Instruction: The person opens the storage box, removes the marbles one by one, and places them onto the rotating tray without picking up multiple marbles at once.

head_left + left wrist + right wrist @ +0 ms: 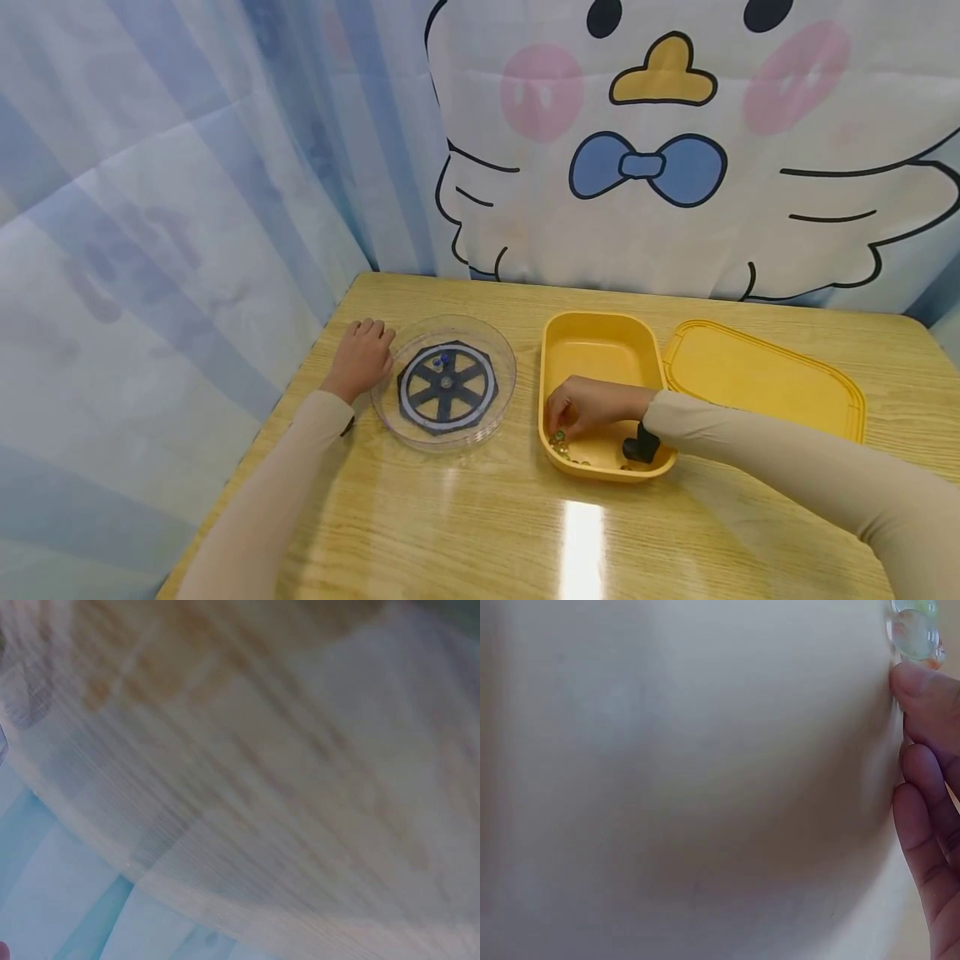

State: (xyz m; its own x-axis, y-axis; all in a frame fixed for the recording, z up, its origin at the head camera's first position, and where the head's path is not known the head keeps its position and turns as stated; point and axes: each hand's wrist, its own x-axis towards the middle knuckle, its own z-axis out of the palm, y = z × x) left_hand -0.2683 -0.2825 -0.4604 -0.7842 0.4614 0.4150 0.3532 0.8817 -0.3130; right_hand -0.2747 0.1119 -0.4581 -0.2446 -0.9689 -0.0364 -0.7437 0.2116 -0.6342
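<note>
- Glass marbles (562, 450), in the head view, lie in the near-left corner of the yellow box (600, 329) on the desk (450, 533). The right hand (592, 404) reaches in, fingers curled, tips among them. Left of the box, 2 blue marbles (446, 358) sit in the clear dish (498, 346); the left hand (363, 358) rests at its left rim, and whether those fingers grip it cannot be told.
- Left wrist view: mostly a blurred surface (262, 772); no hold shows.
- Right wrist view: the right fingers lie bent and close together, 1 tip at the clear marbles; whether they pinch any cannot be told. The marbles look light, hard, slippery and apt to roll, so a thumb-and-forefinger pinch around the middle should suit.
</note>
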